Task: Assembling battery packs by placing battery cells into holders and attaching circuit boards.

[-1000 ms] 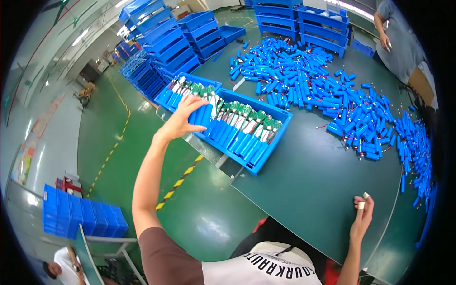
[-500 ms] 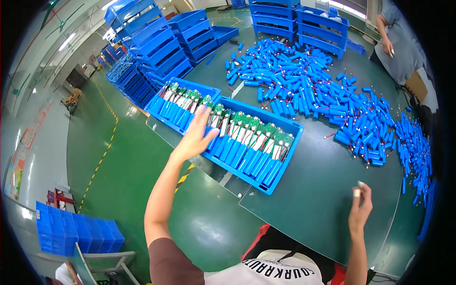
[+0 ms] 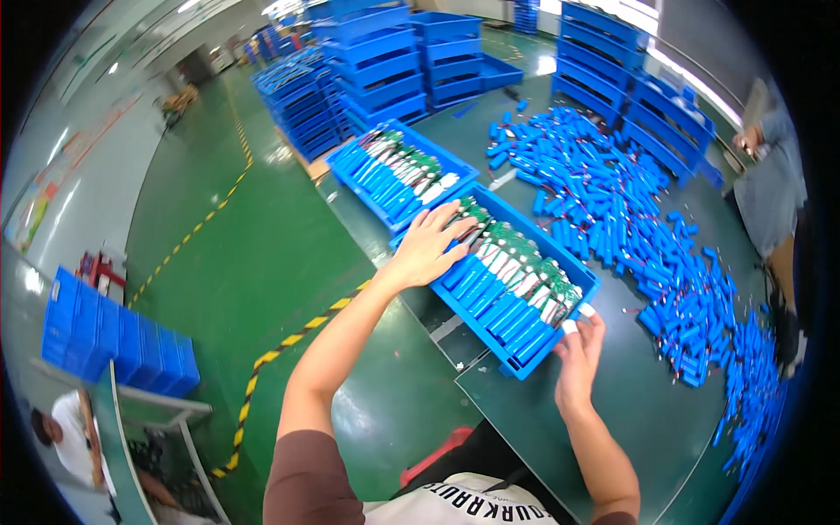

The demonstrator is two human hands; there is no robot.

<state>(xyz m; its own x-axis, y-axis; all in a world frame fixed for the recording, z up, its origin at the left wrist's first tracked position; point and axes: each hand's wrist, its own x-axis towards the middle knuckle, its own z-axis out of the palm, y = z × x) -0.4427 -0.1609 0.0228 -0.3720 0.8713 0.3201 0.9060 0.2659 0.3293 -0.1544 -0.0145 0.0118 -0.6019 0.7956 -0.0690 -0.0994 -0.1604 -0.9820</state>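
Observation:
A blue plastic tray (image 3: 560, 248) holds a packed row of blue cylindrical battery packs (image 3: 494, 302) with green circuit boards and white connectors at their far ends. My left hand (image 3: 426, 249) lies over the tray's left end, fingers spread and open across the packs and the rim. At the opposite end my right hand (image 3: 577, 354) has its fingers on the tray's right rim, white covers on two fingertips; its grip is partly hidden. A second blue tray (image 3: 451, 162), also filled with battery packs, sits just beyond, at the left.
Loose battery packs (image 3: 612, 210) with thin wires lie heaped across the dark green table (image 3: 525, 429). Stacked blue trays (image 3: 376, 66) rise at the back left, more tray stacks (image 3: 669, 127) at the back right. Another person (image 3: 770, 184) stands at the far right.
My right hand has moved left from above the table to the tray's right end. My left hand now rests on the tray's left end, and the two trays have separated slightly. My view has shifted.

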